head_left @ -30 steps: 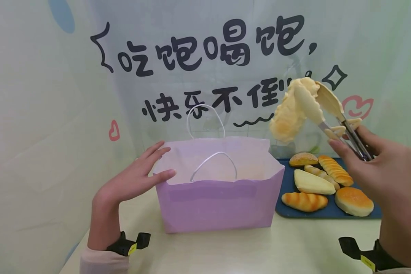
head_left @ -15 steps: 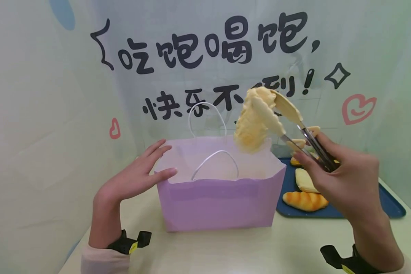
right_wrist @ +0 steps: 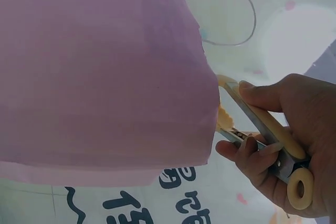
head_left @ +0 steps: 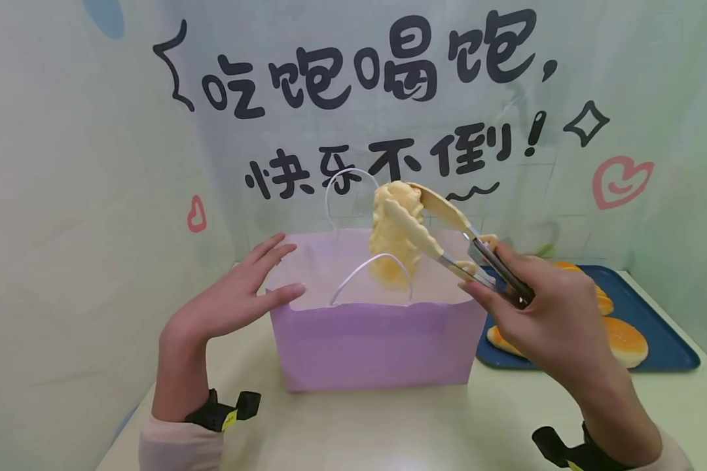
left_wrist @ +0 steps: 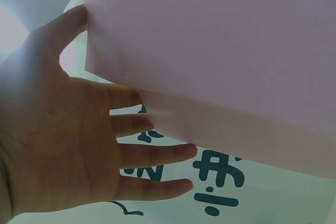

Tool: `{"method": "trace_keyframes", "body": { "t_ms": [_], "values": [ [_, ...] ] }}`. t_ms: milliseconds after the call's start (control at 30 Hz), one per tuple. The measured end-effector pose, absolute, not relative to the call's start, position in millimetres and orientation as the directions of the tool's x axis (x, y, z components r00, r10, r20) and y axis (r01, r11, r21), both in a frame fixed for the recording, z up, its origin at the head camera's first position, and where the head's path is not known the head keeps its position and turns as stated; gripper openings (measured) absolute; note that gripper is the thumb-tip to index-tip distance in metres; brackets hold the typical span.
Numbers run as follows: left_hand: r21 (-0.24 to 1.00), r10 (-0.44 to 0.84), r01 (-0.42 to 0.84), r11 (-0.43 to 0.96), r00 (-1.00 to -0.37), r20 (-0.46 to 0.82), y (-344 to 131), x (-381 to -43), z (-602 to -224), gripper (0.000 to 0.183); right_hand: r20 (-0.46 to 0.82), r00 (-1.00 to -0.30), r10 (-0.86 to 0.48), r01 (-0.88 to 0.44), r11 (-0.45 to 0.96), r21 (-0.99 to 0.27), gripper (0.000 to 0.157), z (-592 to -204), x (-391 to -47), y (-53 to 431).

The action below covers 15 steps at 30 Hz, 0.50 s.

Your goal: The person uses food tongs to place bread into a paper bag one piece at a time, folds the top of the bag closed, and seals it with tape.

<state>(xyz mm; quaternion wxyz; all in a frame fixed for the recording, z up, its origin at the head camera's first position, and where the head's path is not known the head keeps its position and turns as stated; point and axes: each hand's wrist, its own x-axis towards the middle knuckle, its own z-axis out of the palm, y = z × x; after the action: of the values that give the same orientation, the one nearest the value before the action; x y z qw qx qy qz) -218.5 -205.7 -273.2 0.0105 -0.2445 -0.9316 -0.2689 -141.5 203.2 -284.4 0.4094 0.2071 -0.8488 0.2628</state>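
A purple paper bag (head_left: 377,347) with white handles stands open-topped on the table. My left hand (head_left: 230,297) touches the bag's left rim, thumb over the front edge and straight fingers along the side; the left wrist view shows the spread palm (left_wrist: 68,135) against the paper. With my right hand (head_left: 554,311) I grip a pair of tongs (head_left: 477,252) with cream tips and metal arms. Between the tips is a pale yellow pastry (head_left: 397,229) with a crimped edge, hanging over the bag's mouth, its lower end inside. In the right wrist view the bag hides most of the pastry.
On the right a blue tray (head_left: 666,347) holds several breads, among them a round bun (head_left: 624,341), partly behind my right hand. A printed curtain (head_left: 636,78) hangs behind the table (head_left: 353,432).
My right hand has carried the tongs and pastry left and down, from above the tray to the bag's mouth. My left hand stays at the bag's rim.
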Motion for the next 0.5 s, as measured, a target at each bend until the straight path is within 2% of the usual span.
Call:
{"method": "trace_keyframes", "body": {
  "t_ms": [133,267,500],
  "values": [
    [0.5,0.448,0.459,0.734,-0.881,0.152,-205.6,-218.8,-273.4,0.084,0.797,-0.578,-0.175,-0.574,0.782,-0.245,0.062,-285.1,-145.0,196.0],
    [0.512,0.446,0.456,0.728,-0.882,0.152,-205.5,-219.1,-274.8,0.085,0.816,-0.545,-0.193,-0.589,0.781,-0.208,0.065,-284.6,-150.1,192.8],
    [0.513,0.445,0.46,0.724,-0.881,0.161,-206.4,-219.2,-273.5,0.086,0.826,-0.547,-0.135,-0.595,0.757,-0.27,0.074,-278.0,-150.2,203.1]
  ]
}}
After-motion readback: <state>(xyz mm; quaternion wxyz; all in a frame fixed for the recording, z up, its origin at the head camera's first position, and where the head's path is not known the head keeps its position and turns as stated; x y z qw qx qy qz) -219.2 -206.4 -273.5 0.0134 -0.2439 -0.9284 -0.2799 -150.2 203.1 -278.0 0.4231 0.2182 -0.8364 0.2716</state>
